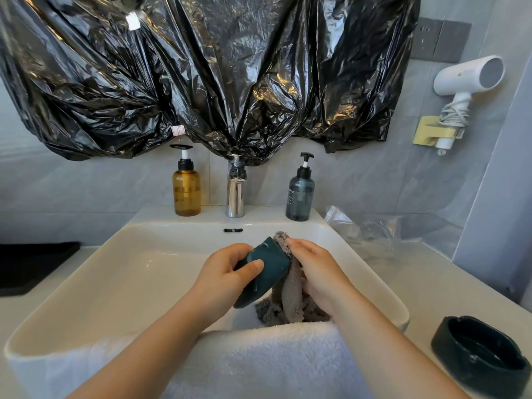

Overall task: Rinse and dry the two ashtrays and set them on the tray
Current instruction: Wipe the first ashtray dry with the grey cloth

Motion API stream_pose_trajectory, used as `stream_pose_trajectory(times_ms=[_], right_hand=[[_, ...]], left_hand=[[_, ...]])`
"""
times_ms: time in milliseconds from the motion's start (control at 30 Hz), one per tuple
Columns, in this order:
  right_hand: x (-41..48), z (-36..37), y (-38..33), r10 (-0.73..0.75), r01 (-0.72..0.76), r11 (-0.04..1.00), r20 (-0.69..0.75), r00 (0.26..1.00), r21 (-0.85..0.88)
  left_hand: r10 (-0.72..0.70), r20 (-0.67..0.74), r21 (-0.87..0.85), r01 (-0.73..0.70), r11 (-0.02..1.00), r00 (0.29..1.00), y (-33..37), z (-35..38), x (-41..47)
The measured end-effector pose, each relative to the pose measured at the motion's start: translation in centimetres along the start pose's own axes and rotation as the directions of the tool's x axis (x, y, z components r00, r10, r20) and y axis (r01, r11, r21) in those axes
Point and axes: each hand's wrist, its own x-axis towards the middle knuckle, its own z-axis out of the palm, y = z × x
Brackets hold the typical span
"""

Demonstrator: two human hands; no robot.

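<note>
Over the white sink, my left hand holds a dark teal ashtray tilted on its edge, its underside facing me. My right hand presses a grey cloth against the ashtray's hidden inner side; the cloth hangs down into the basin. A second dark ashtray sits upright on the counter at the lower right, apart from both hands. A black tray lies on the counter at the far left.
A white towel drapes over the sink's front rim. Behind the basin stand a chrome faucet, an amber pump bottle and a blue-grey pump bottle. Crumpled clear plastic lies right of the sink. A hair dryer hangs on the wall.
</note>
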Motion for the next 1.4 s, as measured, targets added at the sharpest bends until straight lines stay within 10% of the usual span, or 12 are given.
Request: stream_pose_trajectory(times_ms=[333,567,1400], right_hand=[[-1.6,0.5,-0.7,-0.330,0.339,0.915,0.080,0.941,-0.220],[-0.1,0.8,0.2,-0.053,0.050,0.998,0.077,0.996,0.045],[-2.3,1.1,-0.4,-0.485,0.434,0.822,-0.055,0.873,-0.369]], left_hand=[[-0.043,-0.040,0.005,0.043,0.999,0.998,-0.1,0.0,0.2],[-0.060,0.009,-0.106,0.061,0.993,0.998,0.4,-0.4,-0.1],[-0.121,0.053,-0.013,0.122,0.992,0.991,-0.1,0.3,0.1]])
